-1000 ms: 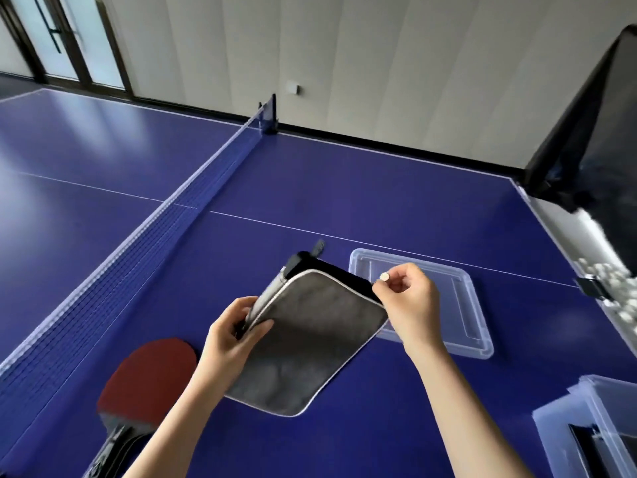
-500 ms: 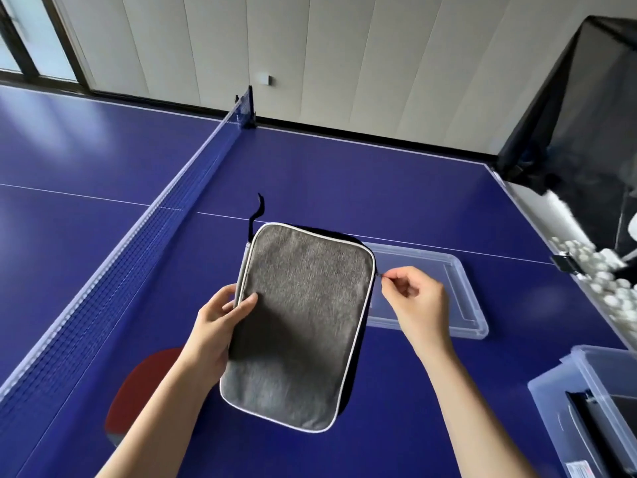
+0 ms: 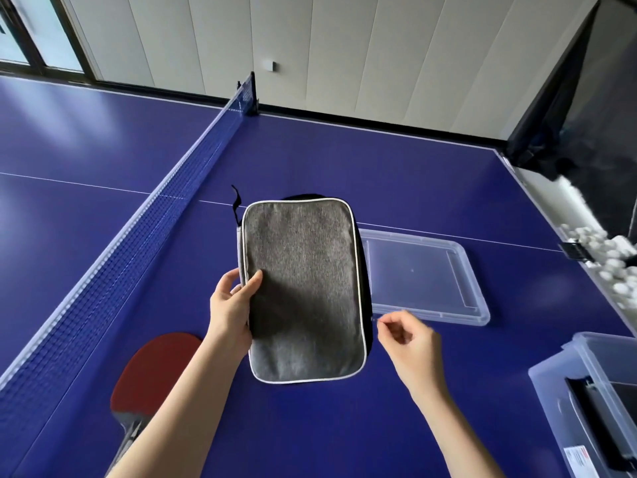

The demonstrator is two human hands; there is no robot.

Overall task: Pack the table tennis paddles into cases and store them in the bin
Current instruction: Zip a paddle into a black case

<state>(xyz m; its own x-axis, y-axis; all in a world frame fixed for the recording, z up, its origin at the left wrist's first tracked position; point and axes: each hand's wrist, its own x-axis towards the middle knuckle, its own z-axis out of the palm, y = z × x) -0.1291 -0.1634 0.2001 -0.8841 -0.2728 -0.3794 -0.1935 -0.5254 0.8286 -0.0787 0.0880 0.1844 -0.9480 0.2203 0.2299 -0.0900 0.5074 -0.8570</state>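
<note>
Two hands were engaged with a grey case (image 3: 301,291) held above the blue table (image 3: 396,174): its left edge was gripped by the left hand (image 3: 231,310), its zipper pull (image 3: 373,319) pinched by the right hand (image 3: 408,343). A red paddle (image 3: 153,370) lay on the table at lower left, the clear bin (image 3: 593,401) at lower right.

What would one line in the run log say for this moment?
step: zipping case | left hand: holds grey case by its edge | right hand: pinches zipper pull | red paddle: on table, unpacked
</note>
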